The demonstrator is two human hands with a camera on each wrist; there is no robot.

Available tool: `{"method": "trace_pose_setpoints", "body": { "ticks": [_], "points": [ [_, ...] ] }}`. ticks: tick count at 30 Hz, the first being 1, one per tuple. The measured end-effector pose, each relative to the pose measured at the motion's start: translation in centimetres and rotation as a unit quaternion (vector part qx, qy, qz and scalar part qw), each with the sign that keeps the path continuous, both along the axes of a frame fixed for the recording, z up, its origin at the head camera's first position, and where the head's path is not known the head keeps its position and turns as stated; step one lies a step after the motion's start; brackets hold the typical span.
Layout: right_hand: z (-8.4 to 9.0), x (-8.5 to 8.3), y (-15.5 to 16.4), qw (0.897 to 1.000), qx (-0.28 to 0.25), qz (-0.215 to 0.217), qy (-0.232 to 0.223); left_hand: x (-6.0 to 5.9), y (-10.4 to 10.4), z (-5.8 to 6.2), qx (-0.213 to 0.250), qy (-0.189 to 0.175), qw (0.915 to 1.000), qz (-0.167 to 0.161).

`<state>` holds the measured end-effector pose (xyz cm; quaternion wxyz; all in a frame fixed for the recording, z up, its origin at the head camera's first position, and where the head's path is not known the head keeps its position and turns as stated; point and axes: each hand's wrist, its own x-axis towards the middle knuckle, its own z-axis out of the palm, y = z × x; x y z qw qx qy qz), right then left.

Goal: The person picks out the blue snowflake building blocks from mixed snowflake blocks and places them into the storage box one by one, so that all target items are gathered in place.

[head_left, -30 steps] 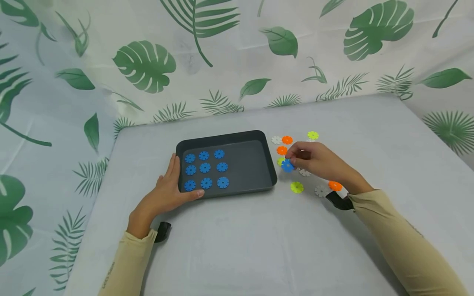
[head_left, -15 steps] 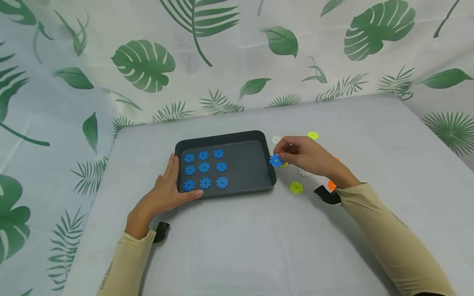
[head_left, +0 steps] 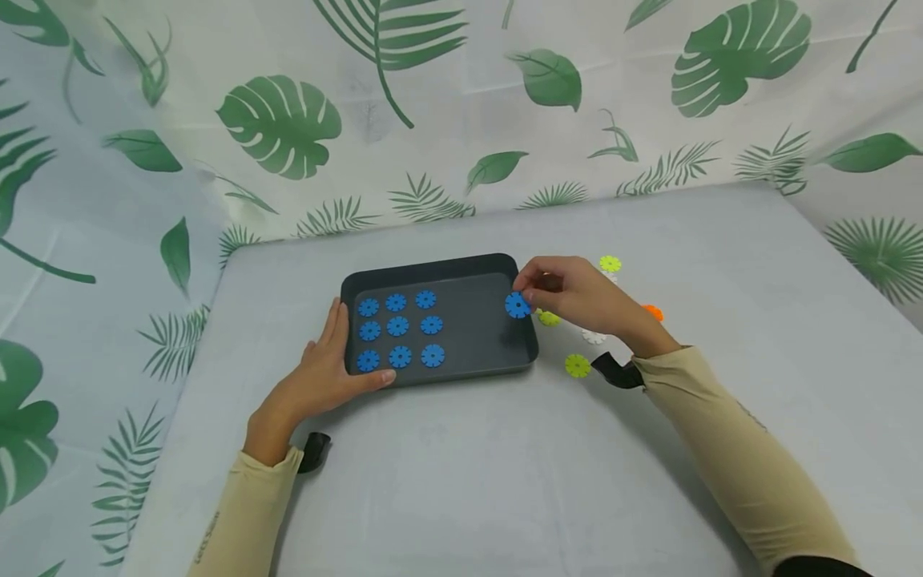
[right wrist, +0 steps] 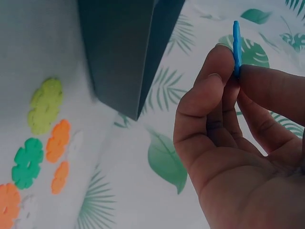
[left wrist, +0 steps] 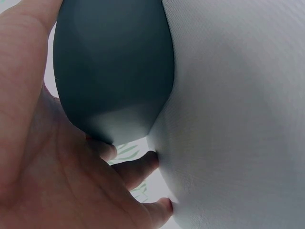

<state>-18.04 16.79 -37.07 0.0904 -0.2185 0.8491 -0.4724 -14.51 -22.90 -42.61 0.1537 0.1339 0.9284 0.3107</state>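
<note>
At the dark grey baking tray [head_left: 476,312], my left hand [head_left: 324,365] rests against the near left corner. Its straight fingers lie along the left wall, while the thumb lies over the front rim. Below the tray's outer wall [left wrist: 114,71], fingertips touch the cloth in the left wrist view. My right hand [head_left: 577,292] pinches a blue notched interlocking disc [head_left: 517,305] between thumb and fingers, over the tray's right end. The right wrist view shows that disc [right wrist: 237,50] edge-on and upright. Several blue discs [head_left: 398,326] lie in neat rows in the tray's left part.
Right of the tray lie loose discs: yellow-green discs [head_left: 577,366] [head_left: 610,263], a white disc [head_left: 594,336] and an orange disc [head_left: 653,312]. The right wrist view also shows a green disc [right wrist: 27,163]. A leaf-print cloth [head_left: 433,104] hangs behind the table.
My right hand has carried the blue disc left, from above the loose discs to over the tray's right end. My left hand and the tray have hardly moved.
</note>
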Motion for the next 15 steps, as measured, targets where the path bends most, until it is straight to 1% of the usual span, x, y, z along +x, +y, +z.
{"method": "trace_pose_setpoints", "body": {
  "ticks": [7,15],
  "points": [
    [0.4,-0.3,-0.8,1.000,-0.011,0.007,0.004,-0.1,0.0,-0.2,-0.001,-0.002,1.0000,-0.001],
    [1.0,-0.8,-1.7,1.000,-0.014,0.004,-0.002,-0.1,0.0,-0.1,0.002,-0.003,1.0000,0.000]
  ]
}}
